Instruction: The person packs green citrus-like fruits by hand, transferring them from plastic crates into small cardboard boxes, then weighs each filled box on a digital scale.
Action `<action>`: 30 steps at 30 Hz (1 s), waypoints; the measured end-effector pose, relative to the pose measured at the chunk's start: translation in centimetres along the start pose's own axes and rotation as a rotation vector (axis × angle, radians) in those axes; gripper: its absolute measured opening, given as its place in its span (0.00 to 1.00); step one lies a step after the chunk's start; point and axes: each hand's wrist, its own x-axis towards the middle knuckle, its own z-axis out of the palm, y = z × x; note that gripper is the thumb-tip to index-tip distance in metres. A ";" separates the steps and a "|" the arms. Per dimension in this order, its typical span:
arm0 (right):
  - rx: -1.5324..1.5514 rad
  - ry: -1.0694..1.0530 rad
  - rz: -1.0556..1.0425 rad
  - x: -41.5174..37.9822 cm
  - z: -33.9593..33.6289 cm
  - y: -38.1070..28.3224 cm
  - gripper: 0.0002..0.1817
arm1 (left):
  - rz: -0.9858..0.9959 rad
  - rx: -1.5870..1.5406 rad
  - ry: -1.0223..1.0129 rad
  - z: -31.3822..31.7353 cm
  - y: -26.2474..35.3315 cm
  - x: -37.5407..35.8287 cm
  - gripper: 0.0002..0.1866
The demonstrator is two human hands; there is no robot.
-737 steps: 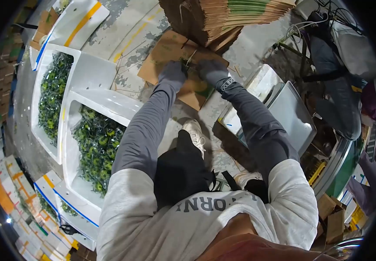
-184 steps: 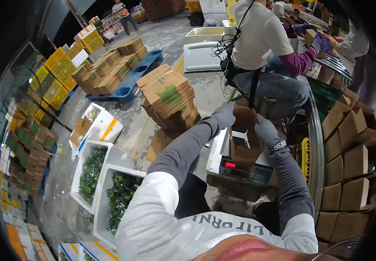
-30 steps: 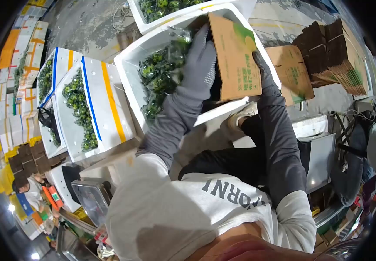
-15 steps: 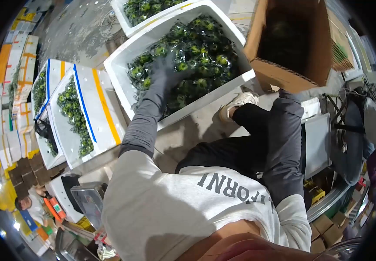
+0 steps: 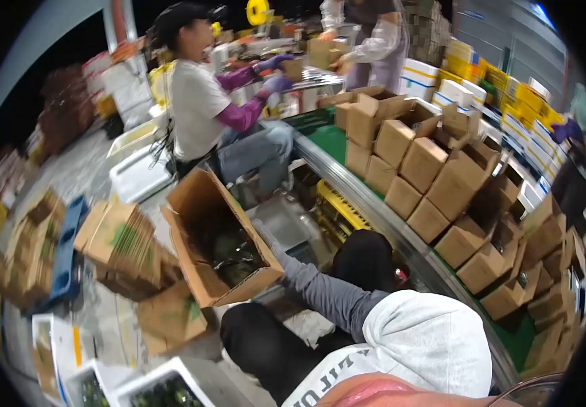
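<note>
An open cardboard box [image 5: 187, 261] stands tilted over my knees, with its mouth toward me. Inside lie some dark green pieces in shiny clear plastic [image 5: 235, 254]. My right hand [image 5: 266, 236] is at the box's right wall, gripping it. The hand is blurred, and the box hides part of its fingers. A grey sleeve covers that forearm. My left hand is outside the view. Below the box, at the bottom edge, a white foam crate [image 5: 187, 373] holds more dark green wrapped pieces [image 5: 164, 393].
Many open cardboard boxes [image 5: 442, 166] line a green conveyor [image 5: 333, 142] on my right, behind its metal rail. Flattened cartons [image 5: 120, 237] are stacked at left, near a blue pallet [image 5: 69, 254]. A seated co-worker [image 5: 198, 102] and a standing one [image 5: 374, 41] handle small boxes ahead.
The view has swung right, toward the conveyor and co-workers. My left hand, over the green pieces in the foam crate before, has left the view. My right hand still holds the box.
</note>
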 end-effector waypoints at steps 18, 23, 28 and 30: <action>0.027 -0.059 -0.201 1.2 -9.8 -1.4 0.30 | -0.328 -0.480 0.344 -12.4 -3.4 -2.0 0.32; 0.074 -0.050 -0.068 0.6 -9.0 -0.7 0.30 | 0.131 -0.027 0.532 -18.1 -5.1 4.5 0.24; 0.101 -0.080 0.065 0.2 -7.9 0.6 0.30 | 0.556 -0.275 0.566 -21.3 12.6 16.9 0.26; 0.136 -0.083 0.115 -0.1 -8.1 0.2 0.30 | 0.585 -0.634 0.528 -18.8 18.6 21.2 0.28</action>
